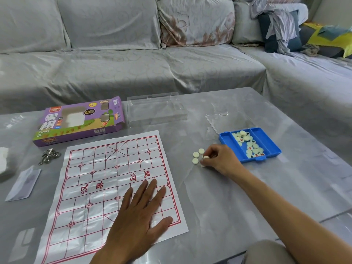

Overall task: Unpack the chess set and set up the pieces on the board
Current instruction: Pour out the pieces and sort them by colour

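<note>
My left hand [140, 214] lies flat, fingers straight, on the paper board [106, 180] printed 楚河 and 汉界. My right hand [219, 159] pinches a white piece [206, 157] beside three others [196, 154], near the blue tray [266, 141]. Purple box [80, 121]: 象棋, XIANG QI.

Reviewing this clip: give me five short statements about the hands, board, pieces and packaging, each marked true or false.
1. The left hand lies flat on the paper board. True.
2. The right hand pinches a white piece beside the board. True.
3. Pieces already stand on the board. False: none are on it; a few lie on the table.
4. The blue tray is empty. False: it holds many pieces.
5. The purple box sits behind the board. True.
</note>
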`<state>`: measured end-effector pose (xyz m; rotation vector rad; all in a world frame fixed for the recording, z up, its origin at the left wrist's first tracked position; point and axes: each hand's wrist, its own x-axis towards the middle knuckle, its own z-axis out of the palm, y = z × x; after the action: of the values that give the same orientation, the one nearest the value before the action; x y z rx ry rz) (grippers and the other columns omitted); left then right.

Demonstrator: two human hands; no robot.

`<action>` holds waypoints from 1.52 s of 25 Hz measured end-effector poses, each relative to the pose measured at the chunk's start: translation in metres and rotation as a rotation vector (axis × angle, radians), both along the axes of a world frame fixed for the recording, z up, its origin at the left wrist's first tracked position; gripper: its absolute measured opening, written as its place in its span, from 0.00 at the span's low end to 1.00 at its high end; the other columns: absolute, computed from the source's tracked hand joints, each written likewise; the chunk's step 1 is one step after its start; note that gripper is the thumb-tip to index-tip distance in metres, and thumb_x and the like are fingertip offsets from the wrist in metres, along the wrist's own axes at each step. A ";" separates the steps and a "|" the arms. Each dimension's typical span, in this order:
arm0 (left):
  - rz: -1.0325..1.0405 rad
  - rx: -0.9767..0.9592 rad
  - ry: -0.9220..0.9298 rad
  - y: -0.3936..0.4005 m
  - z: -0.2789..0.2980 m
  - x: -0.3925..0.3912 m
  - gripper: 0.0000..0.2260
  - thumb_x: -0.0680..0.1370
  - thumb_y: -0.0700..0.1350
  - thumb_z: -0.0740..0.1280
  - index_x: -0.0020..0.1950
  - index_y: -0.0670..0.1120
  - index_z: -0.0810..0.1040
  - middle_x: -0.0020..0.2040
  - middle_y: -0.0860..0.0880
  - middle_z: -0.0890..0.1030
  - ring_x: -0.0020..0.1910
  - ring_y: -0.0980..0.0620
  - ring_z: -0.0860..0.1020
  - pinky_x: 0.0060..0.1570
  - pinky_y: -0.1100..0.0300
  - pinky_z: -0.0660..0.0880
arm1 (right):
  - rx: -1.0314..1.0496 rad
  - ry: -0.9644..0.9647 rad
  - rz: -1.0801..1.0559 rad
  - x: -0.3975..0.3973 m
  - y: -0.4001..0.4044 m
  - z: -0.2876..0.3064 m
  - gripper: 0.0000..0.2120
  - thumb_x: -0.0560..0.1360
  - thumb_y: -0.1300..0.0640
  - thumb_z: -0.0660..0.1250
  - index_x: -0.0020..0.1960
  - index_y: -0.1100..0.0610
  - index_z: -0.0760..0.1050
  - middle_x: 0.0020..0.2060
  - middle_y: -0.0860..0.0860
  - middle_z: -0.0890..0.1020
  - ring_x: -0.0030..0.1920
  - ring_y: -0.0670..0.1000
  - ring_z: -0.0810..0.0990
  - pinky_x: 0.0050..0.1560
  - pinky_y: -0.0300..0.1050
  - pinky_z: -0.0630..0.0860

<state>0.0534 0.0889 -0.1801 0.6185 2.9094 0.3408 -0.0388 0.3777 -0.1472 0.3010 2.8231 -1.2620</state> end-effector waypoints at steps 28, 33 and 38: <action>-0.059 -0.047 -0.004 0.001 -0.008 -0.003 0.33 0.75 0.73 0.50 0.77 0.61 0.59 0.78 0.53 0.57 0.77 0.48 0.57 0.70 0.53 0.50 | 0.709 -0.122 0.020 -0.013 0.115 0.018 0.12 0.74 0.62 0.65 0.55 0.49 0.77 0.56 0.48 0.76 0.54 0.52 0.75 0.48 0.44 0.75; -0.005 0.045 0.083 -0.001 -0.010 -0.001 0.34 0.70 0.77 0.36 0.75 0.68 0.40 0.77 0.61 0.34 0.75 0.58 0.33 0.73 0.52 0.33 | 0.581 -0.184 0.078 -0.011 0.115 0.023 0.21 0.74 0.62 0.65 0.65 0.48 0.73 0.59 0.49 0.78 0.54 0.50 0.76 0.53 0.44 0.76; 0.003 0.015 0.050 0.000 -0.006 0.000 0.35 0.69 0.78 0.34 0.75 0.69 0.40 0.76 0.61 0.34 0.75 0.58 0.32 0.73 0.51 0.34 | 0.604 -0.191 0.053 -0.014 0.124 0.025 0.15 0.75 0.60 0.70 0.60 0.50 0.78 0.59 0.49 0.79 0.56 0.50 0.76 0.50 0.41 0.71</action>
<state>0.0537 0.0888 -0.1860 0.6336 2.9579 0.3523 -0.0523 0.5015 -0.1224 0.3326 2.9387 -0.3179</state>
